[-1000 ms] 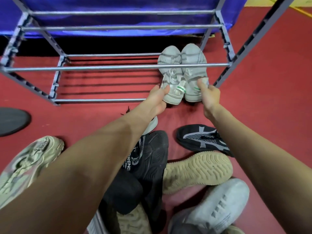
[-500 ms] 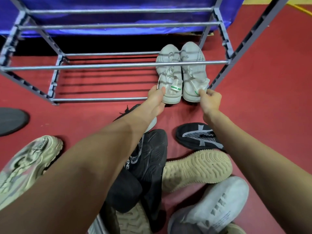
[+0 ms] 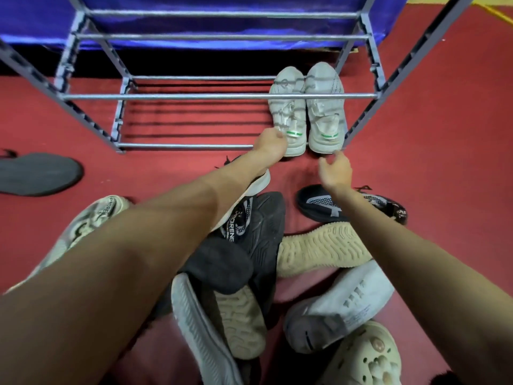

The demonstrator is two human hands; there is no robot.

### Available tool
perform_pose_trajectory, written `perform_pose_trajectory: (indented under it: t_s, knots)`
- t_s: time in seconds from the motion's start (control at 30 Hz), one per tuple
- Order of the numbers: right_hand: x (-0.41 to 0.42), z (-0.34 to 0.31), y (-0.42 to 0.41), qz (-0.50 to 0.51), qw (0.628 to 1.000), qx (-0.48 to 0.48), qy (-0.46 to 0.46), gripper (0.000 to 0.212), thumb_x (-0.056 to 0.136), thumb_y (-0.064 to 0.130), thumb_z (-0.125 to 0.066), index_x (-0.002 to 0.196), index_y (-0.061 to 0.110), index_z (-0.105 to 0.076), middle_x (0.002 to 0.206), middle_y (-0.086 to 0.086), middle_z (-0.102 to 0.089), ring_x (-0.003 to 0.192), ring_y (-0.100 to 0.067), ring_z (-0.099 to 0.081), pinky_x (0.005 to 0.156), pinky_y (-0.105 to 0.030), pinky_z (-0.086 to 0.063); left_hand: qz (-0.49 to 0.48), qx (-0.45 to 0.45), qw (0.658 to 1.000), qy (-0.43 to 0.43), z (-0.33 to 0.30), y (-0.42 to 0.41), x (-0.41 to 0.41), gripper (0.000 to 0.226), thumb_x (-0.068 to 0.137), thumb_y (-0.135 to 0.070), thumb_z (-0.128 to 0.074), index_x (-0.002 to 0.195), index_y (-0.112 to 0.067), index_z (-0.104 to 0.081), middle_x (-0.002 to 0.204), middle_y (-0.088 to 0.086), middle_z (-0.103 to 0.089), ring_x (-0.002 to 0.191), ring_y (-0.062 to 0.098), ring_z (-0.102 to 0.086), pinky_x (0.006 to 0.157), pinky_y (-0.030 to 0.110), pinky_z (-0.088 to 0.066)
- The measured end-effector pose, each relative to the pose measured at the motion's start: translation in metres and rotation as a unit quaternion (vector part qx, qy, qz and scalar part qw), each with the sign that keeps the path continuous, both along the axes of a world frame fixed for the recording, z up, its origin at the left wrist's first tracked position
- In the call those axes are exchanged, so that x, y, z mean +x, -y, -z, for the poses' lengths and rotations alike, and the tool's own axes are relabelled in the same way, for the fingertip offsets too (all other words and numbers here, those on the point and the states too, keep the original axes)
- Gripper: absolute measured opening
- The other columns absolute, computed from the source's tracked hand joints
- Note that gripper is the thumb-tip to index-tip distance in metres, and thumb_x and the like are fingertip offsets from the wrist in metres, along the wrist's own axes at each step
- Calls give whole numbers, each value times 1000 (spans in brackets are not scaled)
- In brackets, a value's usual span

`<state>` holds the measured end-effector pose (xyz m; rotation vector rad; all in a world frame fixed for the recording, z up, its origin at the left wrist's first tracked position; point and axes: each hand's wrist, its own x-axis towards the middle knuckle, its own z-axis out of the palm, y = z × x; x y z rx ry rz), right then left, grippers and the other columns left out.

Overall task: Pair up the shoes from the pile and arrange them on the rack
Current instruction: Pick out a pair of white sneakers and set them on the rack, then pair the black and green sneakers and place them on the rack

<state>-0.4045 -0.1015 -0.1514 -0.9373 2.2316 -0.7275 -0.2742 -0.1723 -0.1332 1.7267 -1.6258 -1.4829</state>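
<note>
Head view shows the white pair [image 3: 306, 112] set side by side on the rack's [image 3: 216, 96] bottom tier, left hand [image 3: 270, 144] curled at one heel, right hand [image 3: 334, 169] loose and empty, so next comes matching mates from the pile [image 3: 249, 245].

The floor [image 3: 444, 112] is red. At twelve o'clock the rack [image 3: 216, 96] is grey metal before blue fabric [image 3: 194, 26]. Its two white shoes [image 3: 306, 112] carry green heel stripes. Toward six o'clock lie a black shoe with white mesh pattern [image 3: 322, 202], a beige ridged sole [image 3: 319, 250] and a cream clog [image 3: 369, 359].
</note>
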Motion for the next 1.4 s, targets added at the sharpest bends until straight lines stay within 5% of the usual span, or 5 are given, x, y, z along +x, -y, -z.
perform_pose_trajectory:
  t_s: [0.27, 0.6, 0.93, 1.13, 1.4]
  knots:
    - [67, -22, -70, -141, 988, 51, -18, 52, 89, 11, -51, 138, -4, -41, 131, -28, -49, 121, -40, -49, 108, -40, -36, 46, -209, 967, 136, -29, -72, 122, 39, 80, 4, -40, 96, -11, -72, 104, 5, -74, 98, 23, -66, 84, 20, -42]
    - [136, -58, -147, -316, 946, 62, 35, 50, 92, 36, -57, 132, 9, -47, 120, -17, -55, 113, -29, -56, 105, -39, -41, 17, -86, 985, 147, -60, -150, 230, 36, 81, 6, -42, 106, -3, -66, 107, 12, -70, 101, 23, -65, 93, 27, -48]
    - [198, -70, -149, -414, 895, 17, -165, 59, 92, 31, -51, 144, 8, -32, 131, -15, -41, 126, -32, -37, 109, -39, -28, 71, 4, 961, 266, -47, -173, 296, 71, 79, -19, -72, 141, -9, -38, 140, 13, -48, 129, 28, -47, 107, 34, -38]
    - [220, -66, -112, -421, 896, 12, -141, 66, 88, 23, -59, 146, 9, -31, 136, -16, -40, 128, -33, -36, 112, -37, -29, 74, 38, 977, 194, -31, -175, 320, 68, 77, -20, -77, 139, -12, -47, 133, 9, -57, 108, 14, -53, 87, 9, -30]
    - [244, -45, -83, -530, 790, 77, -299, 72, 88, 32, -60, 148, 13, -26, 142, -17, -39, 129, -35, -39, 105, -43, -34, 62, 90, 990, 84, -13, -174, 334, 53, 82, -22, -72, 131, -14, -51, 122, 8, -67, 115, 24, -62, 106, 39, -44]
